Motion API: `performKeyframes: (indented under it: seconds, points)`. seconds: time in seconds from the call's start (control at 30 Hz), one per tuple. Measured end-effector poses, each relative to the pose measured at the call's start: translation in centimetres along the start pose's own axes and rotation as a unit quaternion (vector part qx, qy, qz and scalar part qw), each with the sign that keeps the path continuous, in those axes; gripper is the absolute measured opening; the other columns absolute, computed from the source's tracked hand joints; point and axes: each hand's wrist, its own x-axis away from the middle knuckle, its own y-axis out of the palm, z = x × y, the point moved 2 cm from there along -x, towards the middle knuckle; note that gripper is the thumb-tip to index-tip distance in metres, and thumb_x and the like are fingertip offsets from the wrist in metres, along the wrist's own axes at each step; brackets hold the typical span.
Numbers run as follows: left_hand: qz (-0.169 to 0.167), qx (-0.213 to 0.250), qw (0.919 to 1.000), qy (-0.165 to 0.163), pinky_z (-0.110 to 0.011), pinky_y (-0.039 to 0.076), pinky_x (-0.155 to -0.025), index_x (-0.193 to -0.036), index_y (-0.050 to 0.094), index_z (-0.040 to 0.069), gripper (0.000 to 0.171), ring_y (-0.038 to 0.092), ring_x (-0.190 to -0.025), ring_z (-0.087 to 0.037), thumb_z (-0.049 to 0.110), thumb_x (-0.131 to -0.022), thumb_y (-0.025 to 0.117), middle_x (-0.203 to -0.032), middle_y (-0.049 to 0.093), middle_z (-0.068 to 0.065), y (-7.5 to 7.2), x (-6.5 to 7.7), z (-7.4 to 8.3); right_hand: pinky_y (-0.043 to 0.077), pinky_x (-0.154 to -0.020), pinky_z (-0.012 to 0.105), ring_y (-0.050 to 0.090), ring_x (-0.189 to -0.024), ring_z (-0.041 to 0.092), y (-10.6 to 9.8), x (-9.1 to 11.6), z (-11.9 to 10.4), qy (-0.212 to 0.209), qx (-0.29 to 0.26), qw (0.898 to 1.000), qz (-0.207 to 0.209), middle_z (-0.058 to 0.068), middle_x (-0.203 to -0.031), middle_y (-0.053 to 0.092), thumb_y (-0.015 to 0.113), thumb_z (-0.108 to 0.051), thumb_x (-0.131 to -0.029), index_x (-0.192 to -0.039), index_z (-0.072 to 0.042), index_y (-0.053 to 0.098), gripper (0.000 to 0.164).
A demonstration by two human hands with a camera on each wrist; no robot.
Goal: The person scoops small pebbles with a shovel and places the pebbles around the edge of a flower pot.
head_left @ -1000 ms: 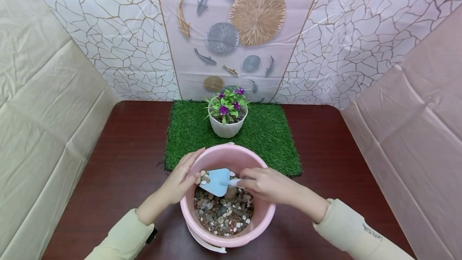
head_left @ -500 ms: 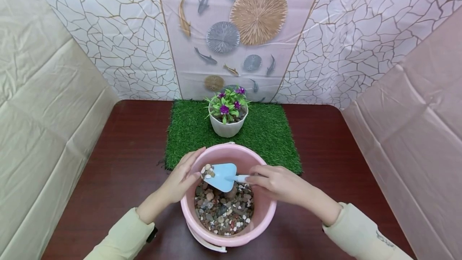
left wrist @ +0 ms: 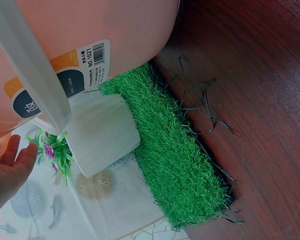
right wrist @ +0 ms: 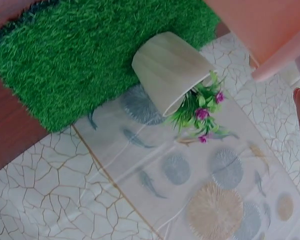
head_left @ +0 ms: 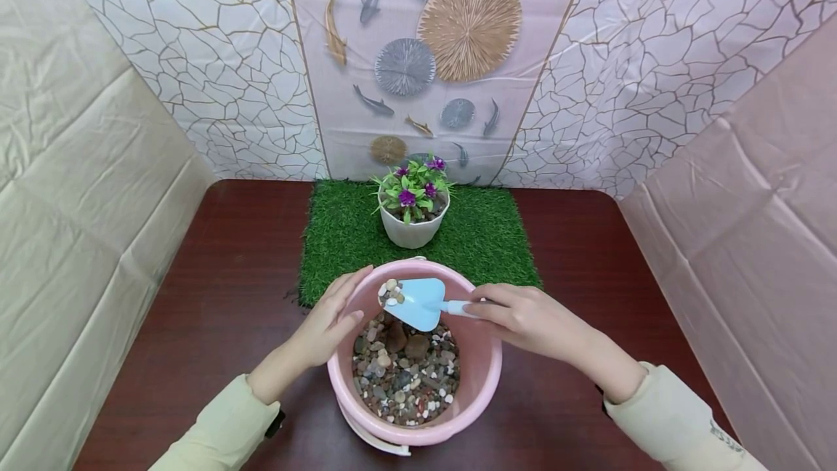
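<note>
My right hand (head_left: 530,315) holds the pale handle of a light blue toy shovel (head_left: 418,304) above the inside of a pink bucket (head_left: 480,398). A small heap of pebbles (head_left: 391,293) sits on the blade's left tip. The straight fingers of my left hand (head_left: 325,322) lie against the bucket's left rim, with the thumb over the inner side. Mixed stones (head_left: 405,384) cover the bucket's bottom, two larger brown ones among them. In the left wrist view, a labelled bucket wall (left wrist: 135,30) and several left fingertips show; the shovel is out of sight in both wrist views.
Behind the bucket, a white pot (head_left: 410,232) with purple flowers stands on a green grass mat (head_left: 487,238). The dark red table (head_left: 582,253) is bordered by patterned cloth at the back and beige cloth at both sides. A white bucket handle (head_left: 373,442) hangs at the front.
My right hand has raised the shovel and its pebbles, moving right and toward the bucket's far side. More stones beneath now show. The left hand has stayed on the rim.
</note>
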Motion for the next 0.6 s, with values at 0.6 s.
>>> performKeyframes:
  seconds: [0.6]
  points:
    - [0.000, -0.002, 1.0000, -0.005, -0.060, 0.035, -0.102, -0.143, 0.033, -0.003, 0.061, 0.041, -0.127, -0.038, 0.005, -0.084, 0.047, -0.138, 0.043, -0.023, 0.1, -0.1, -0.1, 0.050, -0.060, 0.021, 0.061, -0.076, 0.012, -2.7, 0.9, 2.3, 0.029, -0.023, 0.998, 0.047, 0.005, -0.094, 0.065, 0.043, -0.024, -0.097, -0.096, -0.007, 0.071, 0.033]
